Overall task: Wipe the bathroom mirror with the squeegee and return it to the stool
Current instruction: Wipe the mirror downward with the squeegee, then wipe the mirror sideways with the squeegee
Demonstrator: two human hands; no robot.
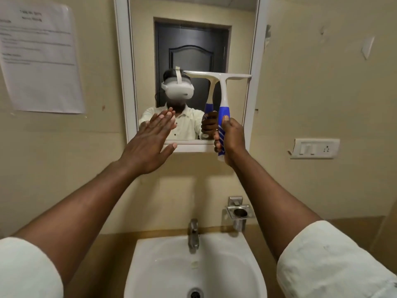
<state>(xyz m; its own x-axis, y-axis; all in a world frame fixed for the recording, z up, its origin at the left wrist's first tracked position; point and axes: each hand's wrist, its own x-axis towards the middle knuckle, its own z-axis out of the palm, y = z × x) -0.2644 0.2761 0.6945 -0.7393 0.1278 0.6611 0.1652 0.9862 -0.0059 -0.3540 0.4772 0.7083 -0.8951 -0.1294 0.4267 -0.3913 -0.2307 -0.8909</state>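
Observation:
A white-framed mirror (pixel 193 39) hangs on the beige wall above the sink. My right hand (pixel 231 136) grips the blue-and-white handle of the squeegee (pixel 223 91), held upright. Its white blade lies level against the glass at the mirror's right side, about mid-height. My left hand (pixel 150 143) is flat with fingers spread, raised in front of the mirror's lower left corner; I cannot tell whether it touches the glass. The mirror reflects a person in a pale shirt and both hands. The stool is out of view.
A white sink (pixel 150 276) with a steel tap (pixel 193 235) sits directly below. A steel cup holder (pixel 239 214) is mounted right of the tap. A switch and socket plate (pixel 314 148) is on the right wall, and a printed paper notice (pixel 40 59) on the left.

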